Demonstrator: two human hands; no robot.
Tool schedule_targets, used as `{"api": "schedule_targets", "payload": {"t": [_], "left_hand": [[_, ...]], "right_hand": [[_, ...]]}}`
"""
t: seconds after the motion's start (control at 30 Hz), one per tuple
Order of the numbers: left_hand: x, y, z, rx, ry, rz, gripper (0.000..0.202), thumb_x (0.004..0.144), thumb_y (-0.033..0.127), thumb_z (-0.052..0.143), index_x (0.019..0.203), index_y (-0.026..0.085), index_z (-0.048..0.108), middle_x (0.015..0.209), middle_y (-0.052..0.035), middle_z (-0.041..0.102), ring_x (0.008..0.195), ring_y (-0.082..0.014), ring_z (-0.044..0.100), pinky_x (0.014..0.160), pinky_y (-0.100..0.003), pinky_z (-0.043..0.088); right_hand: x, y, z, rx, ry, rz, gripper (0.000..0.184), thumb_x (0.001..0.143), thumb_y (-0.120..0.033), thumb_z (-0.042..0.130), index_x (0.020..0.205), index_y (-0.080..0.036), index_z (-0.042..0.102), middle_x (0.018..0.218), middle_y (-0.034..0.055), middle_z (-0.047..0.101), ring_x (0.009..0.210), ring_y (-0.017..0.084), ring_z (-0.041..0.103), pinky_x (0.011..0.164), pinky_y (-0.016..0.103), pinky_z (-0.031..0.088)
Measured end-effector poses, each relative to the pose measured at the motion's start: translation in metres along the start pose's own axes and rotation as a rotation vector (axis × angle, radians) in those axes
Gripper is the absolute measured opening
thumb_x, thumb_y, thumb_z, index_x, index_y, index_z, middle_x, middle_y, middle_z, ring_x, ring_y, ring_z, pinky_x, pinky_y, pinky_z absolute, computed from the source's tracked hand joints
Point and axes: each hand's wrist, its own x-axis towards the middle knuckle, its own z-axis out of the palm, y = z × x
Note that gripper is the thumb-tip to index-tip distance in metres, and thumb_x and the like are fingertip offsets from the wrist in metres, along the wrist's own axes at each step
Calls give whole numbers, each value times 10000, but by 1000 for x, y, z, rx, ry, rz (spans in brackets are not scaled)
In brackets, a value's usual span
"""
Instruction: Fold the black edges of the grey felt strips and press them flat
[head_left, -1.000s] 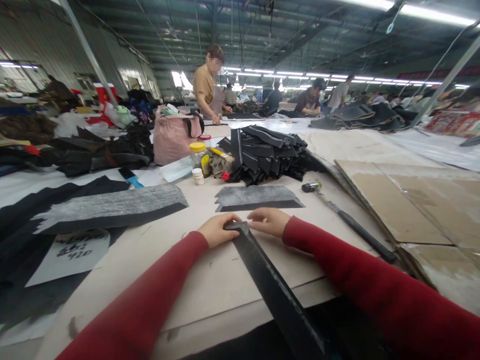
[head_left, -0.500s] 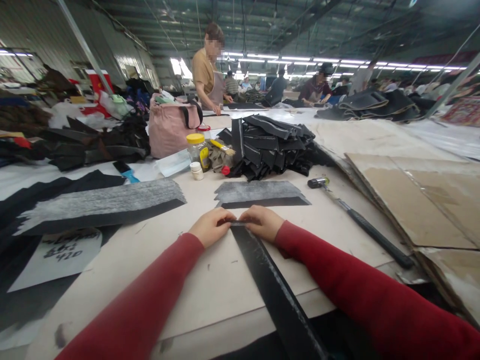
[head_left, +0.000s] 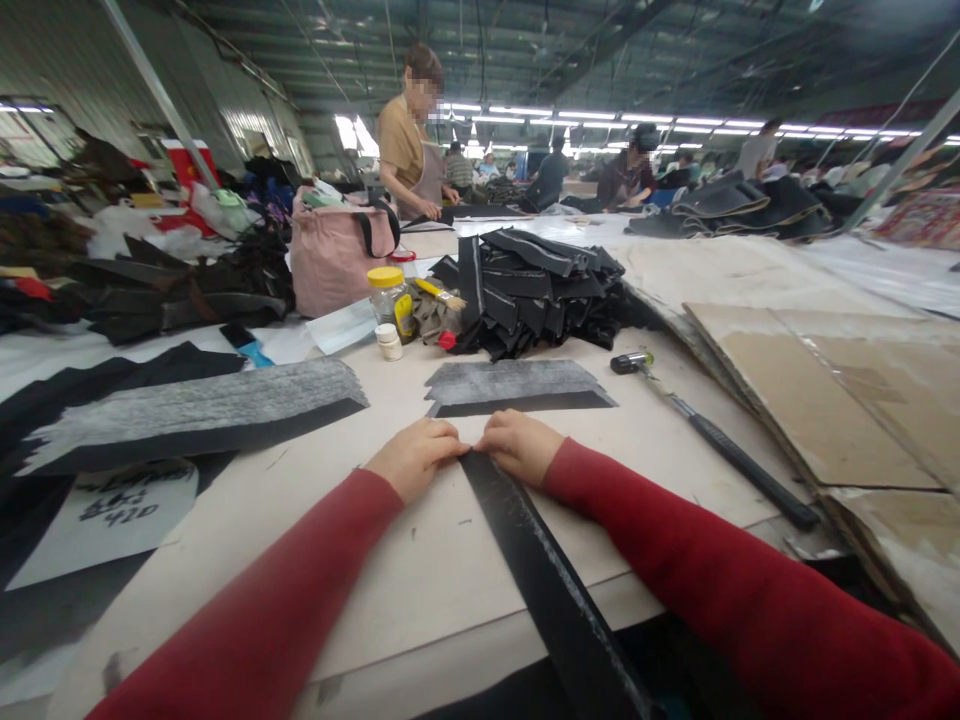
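Observation:
A long black strip point(head_left: 546, 565) with a whitish line along its right edge runs from the board's near side up to my hands. At its far end, the fingers of my left hand point(head_left: 418, 458) are pinched on the left corner. My right hand point(head_left: 523, 447) is closed on the right corner, fingers curled, fingertips partly hidden. Just beyond them lies a fan of overlapping black strips with grey, rough-looking edges point(head_left: 521, 383). A similar, longer fan point(head_left: 202, 408) is to the left.
A hammer point(head_left: 712, 440) lies to the right, beside cardboard sheets point(head_left: 817, 390). Behind are a heap of black pieces point(head_left: 536, 290), a yellow-lidded jar point(head_left: 388, 300), a white bottle point(head_left: 388, 343), a brush point(head_left: 442, 294) and a pink bag point(head_left: 337, 260). A person point(head_left: 412, 140) stands across the table.
The pale edge that showed between my hands at the strip's far end is no longer visible; that end now looks flatter. My hands stay at the same end, and the view has shifted slightly.

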Motion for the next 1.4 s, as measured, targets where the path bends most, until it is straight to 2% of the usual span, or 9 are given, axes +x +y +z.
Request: {"api": "schedule_targets", "payload": {"t": [0.27,0.37,0.47,0.57,0.73,0.8,0.93,1.17,1.4], "left_hand": [[-10,3,-16,176,-59,-24,261,789,97,377,854,181,617,886,-57,584,843,-172,484,780,-316,413],[-7,8,-15,153,140,-94,256,764,62,373,821,170,597,897,-58,567,875,-176,485,803,-333,411],[2,22,-5,41,275,-136,272,767,61,371,964,162,530,942,-55,549,913,-163,486,836,-320,407],[9,34,10,-38,178,-171,334,756,85,425,1083,146,452,1006,-68,539,933,-166,491,850,-320,409],[9,37,19,-52,106,-252,333,763,97,440,1094,134,441,970,-71,552,907,-176,502,832,-334,414],[9,37,18,-49,102,-252,293,767,99,437,1055,145,468,945,-62,554,890,-176,502,819,-332,416],[10,37,16,-48,105,-208,211,779,110,425,963,163,515,925,-51,550,882,-173,490,813,-322,408],[10,36,15,-24,94,-161,215,781,101,409,937,174,537,924,-42,555,876,-165,489,813,-311,408],[11,41,14,97,40,-118,243,793,81,369,923,156,561,908,-58,546,878,-169,476,813,-303,405]], "right_hand": [[-1,-16,-10,-155,-124,2,271,746,-80,411,921,-119,614,898,87,550,817,167,439,775,286,357],[-2,-18,-8,-151,-103,4,272,746,-80,404,918,-121,611,900,90,547,826,169,440,778,290,357],[-2,-16,-5,-125,-76,7,265,735,-79,417,910,-114,614,906,93,548,839,172,450,790,301,358],[-4,-9,-6,13,-47,27,275,724,-66,444,934,-119,613,928,82,563,871,162,472,816,303,358],[-12,10,-14,339,62,317,223,769,-139,464,941,-131,606,871,48,587,790,117,527,735,251,413],[-14,14,-16,389,65,346,197,757,-173,498,913,-136,614,843,37,582,757,111,531,695,237,423],[-15,13,-15,356,51,261,172,735,-171,523,866,-148,633,780,23,551,696,99,517,634,212,420],[-15,16,-11,236,54,109,189,710,-101,502,828,-149,642,808,37,533,685,102,505,669,223,416],[-14,11,-12,-42,3,-43,207,707,-78,475,825,-149,628,832,64,546,759,150,480,696,263,392]]}}
